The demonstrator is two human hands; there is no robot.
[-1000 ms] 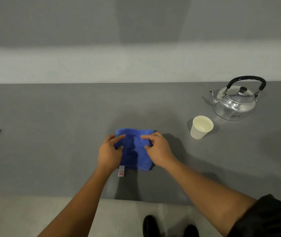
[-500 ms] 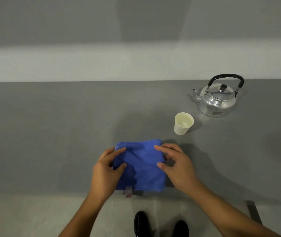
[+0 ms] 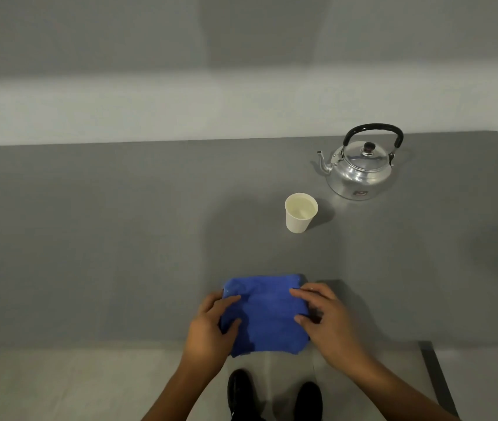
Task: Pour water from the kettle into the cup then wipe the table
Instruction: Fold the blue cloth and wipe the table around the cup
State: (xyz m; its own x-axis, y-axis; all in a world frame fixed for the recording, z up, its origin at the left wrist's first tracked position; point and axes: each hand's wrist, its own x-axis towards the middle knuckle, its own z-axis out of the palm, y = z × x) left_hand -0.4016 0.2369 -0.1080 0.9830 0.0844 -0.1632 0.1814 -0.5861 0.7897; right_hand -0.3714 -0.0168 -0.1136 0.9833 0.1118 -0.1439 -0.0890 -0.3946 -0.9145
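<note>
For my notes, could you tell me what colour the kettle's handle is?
Black, arching over the silver kettle; the handle shows clearly in the head view.

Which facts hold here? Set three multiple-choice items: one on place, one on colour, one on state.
1. Where does the cup stand?
A. On the cloth
B. Between kettle and cloth
C. Behind the kettle

2. What colour is the cloth?
A. Blue
B. Red
C. White

3. What are the hands doing?
A. Lifting the kettle
B. Tipping the cup
C. Resting on the cloth

Key: 1 B, the cup sits nearer than the kettle, beyond the cloth. 2 A, plainly blue. 3 C, left hand and right hand lie on the cloth's sides at the table edge.
</note>
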